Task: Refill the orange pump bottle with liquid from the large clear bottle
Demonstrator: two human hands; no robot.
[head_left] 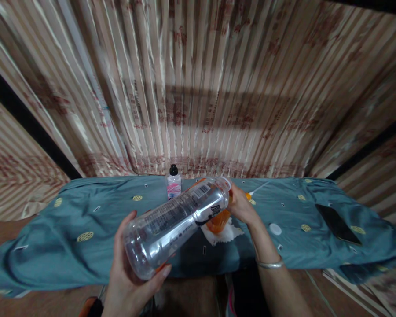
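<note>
Over the near edge of the cloth-covered table (102, 251), I have the left hand (127, 277) with its fingers curled around the base of a clear plastic bottle (171, 224), which slants away toward the right hand (242, 206) near its neck. The right fingers are mostly hidden, so I cannot tell whether they grip the neck or the orange container (218, 223) behind the bottle. I would steer the tilt from the base, pressing lightly, since the thin wall could buckle, and hold the neck end steady. Under the orange container spreads a white tissue (226, 235); a white cap (275, 229) lies to the right, a phone (338, 224) farther right. Beyond, a small black-capped bottle (174, 184) stands before the striped curtain (198, 88).
</note>
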